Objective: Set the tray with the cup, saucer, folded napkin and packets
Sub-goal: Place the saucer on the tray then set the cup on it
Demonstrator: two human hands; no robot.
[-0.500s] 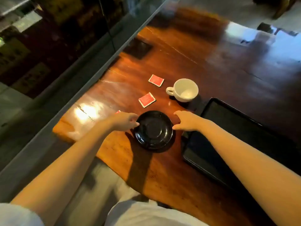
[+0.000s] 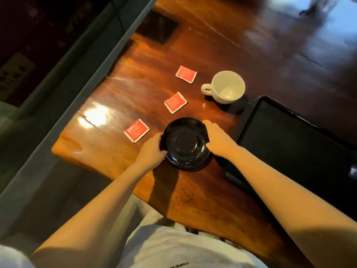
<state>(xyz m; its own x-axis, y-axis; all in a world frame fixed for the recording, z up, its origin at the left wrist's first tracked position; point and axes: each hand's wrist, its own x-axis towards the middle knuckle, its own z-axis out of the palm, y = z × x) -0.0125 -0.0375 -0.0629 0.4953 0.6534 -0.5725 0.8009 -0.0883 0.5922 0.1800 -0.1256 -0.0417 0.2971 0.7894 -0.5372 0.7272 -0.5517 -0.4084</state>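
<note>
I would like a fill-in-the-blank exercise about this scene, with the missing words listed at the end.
1. Both hands, the left hand and the right hand, grip the rim of the black ____.
2. The number of red packets lying on the wooden table is ____.
3. The white cup stands with its handle pointing to the ____ side of the picture.
4. The black tray holds ____ of the task's items so far.

Missing words: saucer; three; left; none

Glossy reddish wooden table [image 2: 193, 190] with window glare, beside a grey ledge [image 2: 63, 93].
</note>
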